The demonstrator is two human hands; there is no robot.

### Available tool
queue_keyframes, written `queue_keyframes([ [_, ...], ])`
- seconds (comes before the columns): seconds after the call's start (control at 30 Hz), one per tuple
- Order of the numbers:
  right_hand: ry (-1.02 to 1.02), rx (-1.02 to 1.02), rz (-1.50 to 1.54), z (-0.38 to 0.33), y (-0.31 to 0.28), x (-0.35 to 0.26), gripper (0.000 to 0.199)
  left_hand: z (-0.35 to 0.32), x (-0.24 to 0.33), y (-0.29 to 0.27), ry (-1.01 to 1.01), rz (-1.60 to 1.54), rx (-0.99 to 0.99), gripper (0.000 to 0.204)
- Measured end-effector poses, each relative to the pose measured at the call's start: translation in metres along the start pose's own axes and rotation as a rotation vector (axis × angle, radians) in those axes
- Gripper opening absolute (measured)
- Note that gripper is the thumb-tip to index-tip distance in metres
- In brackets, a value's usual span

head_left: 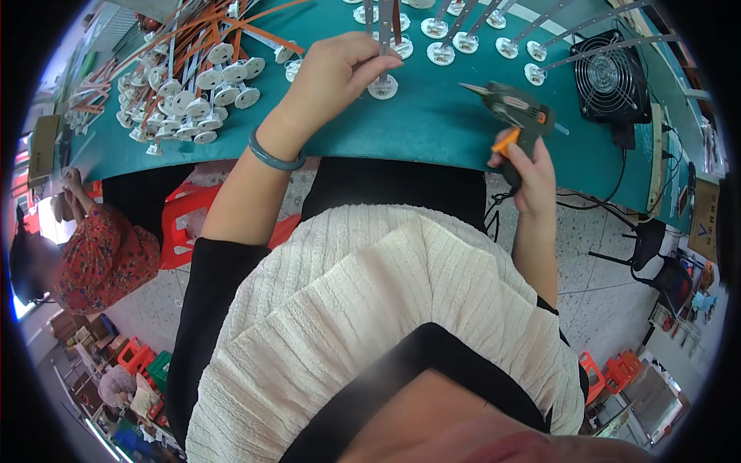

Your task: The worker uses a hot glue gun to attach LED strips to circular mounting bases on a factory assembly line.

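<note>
My left hand is closed round a thin grey strip. The strip rises from a round white disc base resting on the green table, and its upper end runs out of view. In my right hand is a dark green glue gun with an orange trigger. Its nozzle points left toward the disc, some way apart from it. Beyond stand several more white discs with grey strips upright or leaning on them.
At the left, a heap of white discs with orange and grey strips covers the table. A black fan stands at the right, with cables over the table edge. Another person sits at the left by a red stool.
</note>
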State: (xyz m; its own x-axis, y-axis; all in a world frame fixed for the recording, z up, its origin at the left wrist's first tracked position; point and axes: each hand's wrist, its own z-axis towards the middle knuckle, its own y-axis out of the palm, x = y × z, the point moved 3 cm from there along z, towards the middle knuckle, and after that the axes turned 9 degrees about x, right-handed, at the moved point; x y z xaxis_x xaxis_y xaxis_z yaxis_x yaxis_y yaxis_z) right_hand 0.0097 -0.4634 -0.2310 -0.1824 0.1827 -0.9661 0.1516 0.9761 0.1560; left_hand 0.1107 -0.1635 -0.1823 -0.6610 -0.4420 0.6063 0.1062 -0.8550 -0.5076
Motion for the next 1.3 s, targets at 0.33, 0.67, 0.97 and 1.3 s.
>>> queue_keyframes([
  [0.33, -0.215, -0.139, -0.238, -0.001, 0.060, 0.006, 0.042, -0.010, -0.007, 0.005, 0.035, 0.048, -0.042, 0.015],
  [0.67, -0.307, -0.144, -0.426, 0.001, 0.072, 0.005, 0.039, -0.010, -0.007, 0.006, 0.033, 0.039, -0.028, 0.013],
  [0.97, -0.373, -0.092, -0.547, -0.001, 0.078, 0.003, 0.031, -0.009, -0.007, 0.007, 0.056, 0.047, -0.028, 0.014],
  [1.3, -0.400, -0.070, -0.584, -0.003, 0.077, 0.003, 0.031, -0.009, -0.007, 0.007, 0.066, 0.047, -0.025, 0.015],
])
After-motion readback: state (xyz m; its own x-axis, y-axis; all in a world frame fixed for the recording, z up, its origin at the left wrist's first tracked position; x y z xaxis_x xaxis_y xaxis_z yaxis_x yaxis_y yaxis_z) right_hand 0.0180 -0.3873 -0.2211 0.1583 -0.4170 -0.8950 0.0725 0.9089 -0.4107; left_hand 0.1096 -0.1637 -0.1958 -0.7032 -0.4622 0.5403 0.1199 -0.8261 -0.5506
